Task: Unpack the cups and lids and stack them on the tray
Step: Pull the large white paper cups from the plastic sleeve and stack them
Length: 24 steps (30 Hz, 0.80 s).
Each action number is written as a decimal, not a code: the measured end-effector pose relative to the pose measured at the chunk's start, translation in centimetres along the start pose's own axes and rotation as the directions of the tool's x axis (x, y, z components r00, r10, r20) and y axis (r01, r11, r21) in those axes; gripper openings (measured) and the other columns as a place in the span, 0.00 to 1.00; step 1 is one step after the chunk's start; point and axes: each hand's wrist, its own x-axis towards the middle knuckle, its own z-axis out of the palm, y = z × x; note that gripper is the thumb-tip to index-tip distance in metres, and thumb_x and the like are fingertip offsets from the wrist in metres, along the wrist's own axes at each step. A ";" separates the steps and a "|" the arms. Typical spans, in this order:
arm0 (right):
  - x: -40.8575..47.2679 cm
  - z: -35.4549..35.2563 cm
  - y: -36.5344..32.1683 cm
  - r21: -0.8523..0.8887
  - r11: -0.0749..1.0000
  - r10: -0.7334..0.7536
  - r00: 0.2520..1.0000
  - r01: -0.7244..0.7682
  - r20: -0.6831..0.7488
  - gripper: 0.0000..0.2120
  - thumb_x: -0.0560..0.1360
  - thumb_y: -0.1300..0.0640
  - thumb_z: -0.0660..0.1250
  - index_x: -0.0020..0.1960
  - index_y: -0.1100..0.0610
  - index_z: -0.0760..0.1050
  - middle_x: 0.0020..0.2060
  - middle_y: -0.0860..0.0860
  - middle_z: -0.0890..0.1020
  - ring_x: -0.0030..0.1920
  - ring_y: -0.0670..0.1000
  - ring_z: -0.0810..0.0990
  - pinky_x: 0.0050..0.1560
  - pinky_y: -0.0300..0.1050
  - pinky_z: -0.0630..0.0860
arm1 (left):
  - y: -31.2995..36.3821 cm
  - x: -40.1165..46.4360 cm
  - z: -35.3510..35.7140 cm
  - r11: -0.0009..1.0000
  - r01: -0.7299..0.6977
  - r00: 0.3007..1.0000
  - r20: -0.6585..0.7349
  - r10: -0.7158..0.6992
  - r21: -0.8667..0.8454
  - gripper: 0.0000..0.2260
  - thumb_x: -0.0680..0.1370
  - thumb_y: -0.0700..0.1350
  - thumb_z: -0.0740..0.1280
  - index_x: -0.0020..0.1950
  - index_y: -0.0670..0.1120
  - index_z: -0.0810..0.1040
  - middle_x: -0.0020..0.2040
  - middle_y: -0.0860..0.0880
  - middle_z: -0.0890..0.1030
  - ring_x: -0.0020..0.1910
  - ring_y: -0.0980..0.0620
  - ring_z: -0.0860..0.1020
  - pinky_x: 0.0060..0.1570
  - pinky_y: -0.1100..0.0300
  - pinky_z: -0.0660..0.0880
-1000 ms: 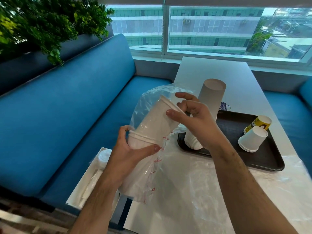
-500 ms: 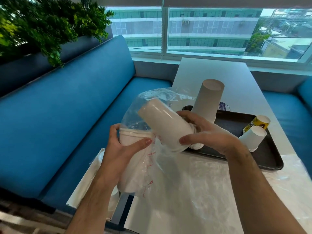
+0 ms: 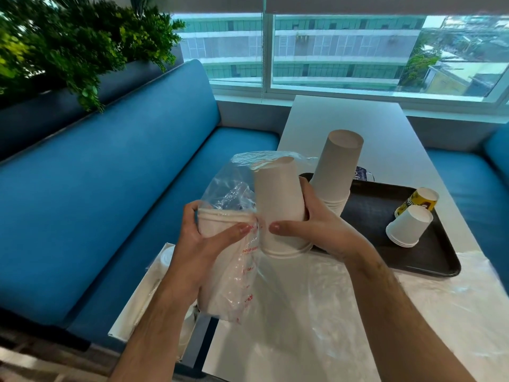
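right grip (image 3: pixel 308 224) curls round an inverted cup stack (image 3: pixel 278 205); left grip (image 3: pixel 203 232) clasps bagged cups (image 3: pixel 220 224); unpacking under way; next likely needs setting the stack on the tray (image 3: pixel 429 260).

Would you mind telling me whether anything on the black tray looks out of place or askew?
Yes: on the black plastic tray, a short stack of white paper cups lies tipped on its side, and a yellow printed cup lies tipped behind it, while the tall stack of white cups stands upside down and upright.
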 end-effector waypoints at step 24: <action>-0.7 -2.9 -0.3 0.603 0.786 -0.004 0.976 0.138 -0.219 0.37 0.52 0.59 0.82 0.61 0.56 0.75 0.50 0.52 0.86 0.54 0.55 0.84 0.51 0.50 0.83 | -0.6 0.6 -1.9 1.000 0.028 0.998 -0.053 -0.028 -0.004 0.40 0.53 0.58 0.83 0.63 0.59 0.72 0.54 0.54 0.84 0.50 0.48 0.85 0.51 0.43 0.82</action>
